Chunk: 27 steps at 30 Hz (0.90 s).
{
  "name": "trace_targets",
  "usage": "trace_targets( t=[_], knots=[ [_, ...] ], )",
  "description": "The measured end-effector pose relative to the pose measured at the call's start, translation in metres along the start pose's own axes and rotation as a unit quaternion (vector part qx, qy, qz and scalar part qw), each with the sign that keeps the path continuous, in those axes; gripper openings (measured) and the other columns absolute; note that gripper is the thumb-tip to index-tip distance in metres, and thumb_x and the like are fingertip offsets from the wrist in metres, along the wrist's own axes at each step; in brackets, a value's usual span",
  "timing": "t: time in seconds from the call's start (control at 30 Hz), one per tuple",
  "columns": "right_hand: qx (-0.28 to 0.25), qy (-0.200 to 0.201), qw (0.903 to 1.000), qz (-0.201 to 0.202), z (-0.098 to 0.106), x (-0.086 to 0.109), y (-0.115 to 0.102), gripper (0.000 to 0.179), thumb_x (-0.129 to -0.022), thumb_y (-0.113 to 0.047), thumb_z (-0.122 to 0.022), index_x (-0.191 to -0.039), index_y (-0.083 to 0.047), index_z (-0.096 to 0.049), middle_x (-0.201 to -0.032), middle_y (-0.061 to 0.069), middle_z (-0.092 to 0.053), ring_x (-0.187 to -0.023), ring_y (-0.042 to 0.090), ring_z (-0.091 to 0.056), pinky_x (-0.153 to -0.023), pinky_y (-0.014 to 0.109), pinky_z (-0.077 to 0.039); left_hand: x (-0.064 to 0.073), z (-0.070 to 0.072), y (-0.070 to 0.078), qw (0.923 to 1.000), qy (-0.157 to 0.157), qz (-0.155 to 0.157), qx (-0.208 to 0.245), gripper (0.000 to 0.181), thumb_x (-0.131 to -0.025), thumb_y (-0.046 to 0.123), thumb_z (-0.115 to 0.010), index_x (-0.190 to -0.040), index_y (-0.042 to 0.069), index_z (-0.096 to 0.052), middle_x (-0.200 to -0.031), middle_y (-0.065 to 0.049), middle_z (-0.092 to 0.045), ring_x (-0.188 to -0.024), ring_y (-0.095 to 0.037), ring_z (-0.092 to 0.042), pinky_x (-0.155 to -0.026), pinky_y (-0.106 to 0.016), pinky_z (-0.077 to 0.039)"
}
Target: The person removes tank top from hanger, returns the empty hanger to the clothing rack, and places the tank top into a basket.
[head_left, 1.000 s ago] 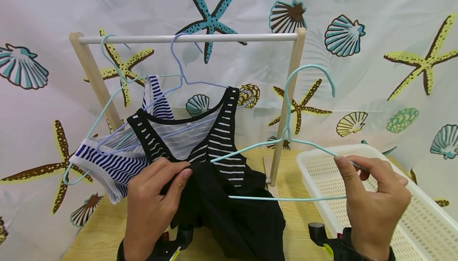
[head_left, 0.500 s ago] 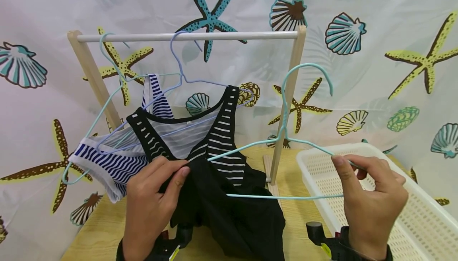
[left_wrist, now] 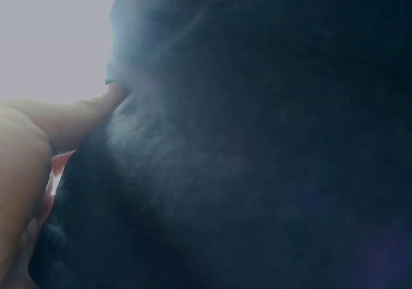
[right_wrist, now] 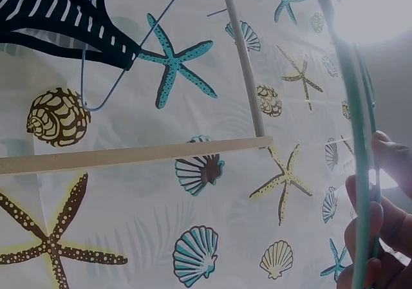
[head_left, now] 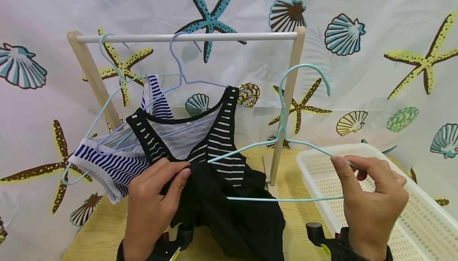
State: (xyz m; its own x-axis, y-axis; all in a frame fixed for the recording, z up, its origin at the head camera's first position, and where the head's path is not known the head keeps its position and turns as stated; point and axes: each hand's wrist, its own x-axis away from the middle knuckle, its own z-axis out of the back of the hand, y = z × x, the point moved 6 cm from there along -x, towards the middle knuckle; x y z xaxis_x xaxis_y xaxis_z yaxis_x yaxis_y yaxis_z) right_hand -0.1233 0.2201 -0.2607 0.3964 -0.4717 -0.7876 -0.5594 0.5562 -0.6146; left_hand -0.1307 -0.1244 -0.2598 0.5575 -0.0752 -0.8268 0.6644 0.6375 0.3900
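Note:
My left hand (head_left: 155, 201) pinches the edge of a black garment (head_left: 243, 233) between thumb and fingertips; its lower part hangs in folds. In the left wrist view the dark cloth (left_wrist: 244, 141) fills most of the picture, with the thumb at its edge. A mint-green clothes hanger (head_left: 304, 144) stands upright in my right hand (head_left: 373, 197), which grips its right shoulder near the end. The hanger's left end disappears inside the black garment. In the right wrist view the fingers (right_wrist: 364, 237) curl round the green hanger (right_wrist: 360, 141).
Behind stands a drying rack with a white rod (head_left: 214, 37) and wooden posts (head_left: 291, 78). From it hang a black striped tank top (head_left: 222, 145) on a purple hanger and a blue-striped garment (head_left: 107, 159) on a green one. A white plastic basket (head_left: 313, 173) sits at right on the wooden table (head_left: 93, 229).
The hanger and my right hand have shifted slightly left, and the hook has tilted a little to the left. The left hand keeps its pinch on the black garment almost unmoved.

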Motion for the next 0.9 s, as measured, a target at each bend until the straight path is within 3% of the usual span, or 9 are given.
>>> trace_targets(
  t=[0.17,0.9],
  knots=[
    [0.002,0.000,1.0000,0.000,0.0001,0.0006,-0.0004,0.012,-0.074,0.000,-0.080,-0.073,0.008,-0.071,-0.062,-0.009,-0.058,-0.066,0.004,-0.040,-0.081,0.023,-0.013,0.0015,-0.0006,-0.0010,0.9997,-0.013,0.015,0.016,0.010,-0.085,0.001,-0.071,-0.091,0.008,-0.073,-0.068,0.004,-0.052,-0.058,-0.007,-0.041,-0.055,-0.017,-0.032],
    [-0.004,0.004,1.0000,0.000,0.0003,0.0015,-0.0058,0.014,-0.075,-0.001,-0.080,-0.073,0.010,-0.070,-0.062,-0.010,-0.057,-0.066,0.003,-0.040,-0.082,0.023,-0.013,0.0013,0.0005,0.0015,0.9996,-0.011,0.009,0.024,0.004,-0.089,0.007,-0.069,-0.090,0.009,-0.072,-0.068,0.004,-0.053,-0.057,-0.006,-0.041,-0.054,-0.017,-0.032]
  ],
)
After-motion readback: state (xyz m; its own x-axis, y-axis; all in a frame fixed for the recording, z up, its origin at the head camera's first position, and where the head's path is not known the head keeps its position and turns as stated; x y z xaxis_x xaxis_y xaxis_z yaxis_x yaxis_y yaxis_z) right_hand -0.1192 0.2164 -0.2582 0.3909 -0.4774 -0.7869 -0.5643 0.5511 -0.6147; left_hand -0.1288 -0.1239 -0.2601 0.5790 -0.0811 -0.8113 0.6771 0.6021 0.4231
